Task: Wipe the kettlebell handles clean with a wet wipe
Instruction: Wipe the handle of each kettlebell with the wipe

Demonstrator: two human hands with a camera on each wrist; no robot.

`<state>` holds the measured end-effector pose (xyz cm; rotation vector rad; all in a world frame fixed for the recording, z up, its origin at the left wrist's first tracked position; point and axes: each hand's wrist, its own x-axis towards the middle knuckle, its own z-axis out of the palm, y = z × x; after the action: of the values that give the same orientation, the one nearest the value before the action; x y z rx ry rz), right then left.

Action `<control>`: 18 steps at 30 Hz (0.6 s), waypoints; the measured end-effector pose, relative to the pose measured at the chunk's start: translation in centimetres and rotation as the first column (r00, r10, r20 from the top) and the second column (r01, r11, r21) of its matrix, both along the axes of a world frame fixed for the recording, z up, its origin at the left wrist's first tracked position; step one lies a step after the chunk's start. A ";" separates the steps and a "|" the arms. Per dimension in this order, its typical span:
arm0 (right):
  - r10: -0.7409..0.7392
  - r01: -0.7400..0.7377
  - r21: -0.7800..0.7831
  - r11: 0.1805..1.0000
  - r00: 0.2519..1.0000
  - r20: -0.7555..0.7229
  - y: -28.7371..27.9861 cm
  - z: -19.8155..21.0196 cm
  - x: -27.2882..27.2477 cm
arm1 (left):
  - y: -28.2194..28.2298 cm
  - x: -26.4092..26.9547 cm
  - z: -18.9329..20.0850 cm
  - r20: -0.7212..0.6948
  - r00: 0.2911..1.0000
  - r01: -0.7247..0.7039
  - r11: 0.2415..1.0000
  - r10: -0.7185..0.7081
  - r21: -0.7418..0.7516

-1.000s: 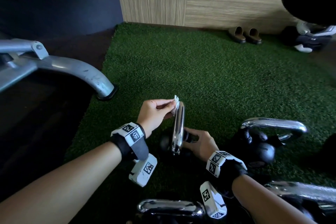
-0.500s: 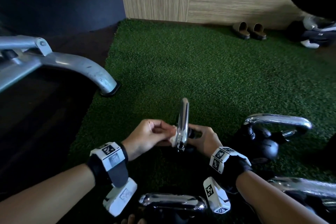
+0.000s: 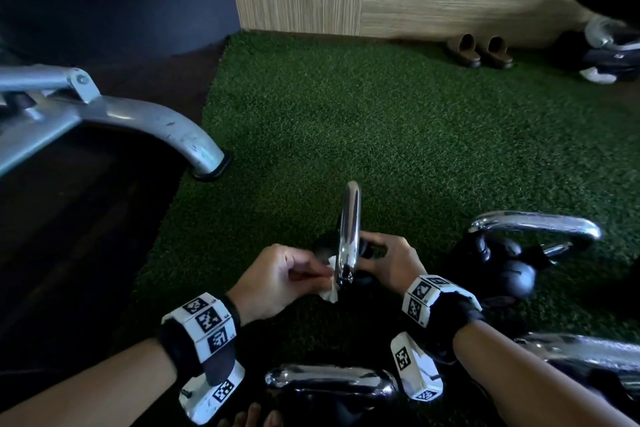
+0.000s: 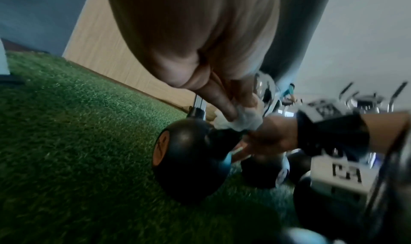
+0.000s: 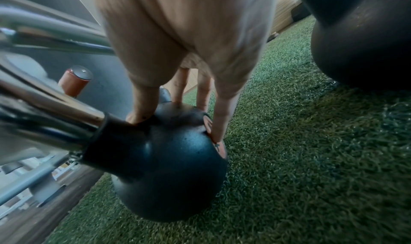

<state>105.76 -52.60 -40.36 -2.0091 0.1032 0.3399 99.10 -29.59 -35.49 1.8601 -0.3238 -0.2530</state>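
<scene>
A black kettlebell [image 5: 164, 168] with a chrome handle [image 3: 349, 232] stands on the green turf. My left hand [image 3: 280, 279] pinches a white wet wipe [image 3: 331, 282] against the near, lower end of that handle; in the left wrist view the wet wipe [image 4: 242, 120] is bunched under my fingertips just above the black ball [image 4: 189, 161]. My right hand [image 3: 389, 262] grips the ball from the right, thumb and fingers [image 5: 220, 124] spread over its top. The ball is mostly hidden behind both hands in the head view.
More kettlebells stand close by: one at right [image 3: 512, 253], one at the bottom [image 3: 329, 381], another at the lower right [image 3: 588, 354]. A grey machine leg [image 3: 173, 135] rests on the turf's left edge. Slippers [image 3: 479, 50] lie by the wooden wall.
My left hand slid the wipe from the handle's top down its left side to the near, lower end. The right hand stayed on the ball.
</scene>
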 end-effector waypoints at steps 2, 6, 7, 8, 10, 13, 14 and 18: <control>-0.015 0.015 -0.024 1.000 1.000 0.008 0.0 0.0 0.1 | -0.2 -0.1 -0.8 0.046 0.999 -0.019 0.997 0.016 0.072; -0.001 0.002 -0.058 0.998 1.000 0.019 0.1 -0.6 0.2 | -0.3 0.8 -1.1 0.102 0.995 -0.019 0.983 0.000 0.184; 0.023 -0.022 -0.081 0.996 1.000 0.010 0.0 -0.5 0.4 | -0.1 1.0 -1.0 0.094 0.996 -0.016 0.980 -0.003 0.198; 0.061 -0.061 -0.123 0.991 0.998 -0.005 -0.2 -0.1 0.6 | 0.1 1.2 -1.0 0.082 0.997 -0.024 0.979 0.008 0.204; 0.104 -0.104 -0.225 0.969 0.995 -0.010 -0.8 1.8 1.4 | 0.6 1.7 -0.9 0.033 0.997 -0.071 0.983 0.066 0.170; 0.055 -0.011 -0.255 0.967 0.985 0.167 -1.1 5.8 2.1 | 0.7 2.6 -0.1 -0.115 0.964 -0.251 0.965 0.241 -0.080; 0.037 0.019 -0.208 0.978 0.965 0.258 -1.0 7.1 2.2 | 0.5 2.9 0.6 -0.164 0.942 -0.321 0.932 0.294 -0.171; 0.117 -0.118 -0.023 0.993 0.903 0.414 0.9 11.4 0.8 | -0.8 4.0 3.8 -0.261 0.906 -0.416 0.812 0.333 -0.410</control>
<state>106.59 -51.70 -28.91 -2.0467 -0.2875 -0.0191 103.15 -30.38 -31.69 1.3791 0.1123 -0.0568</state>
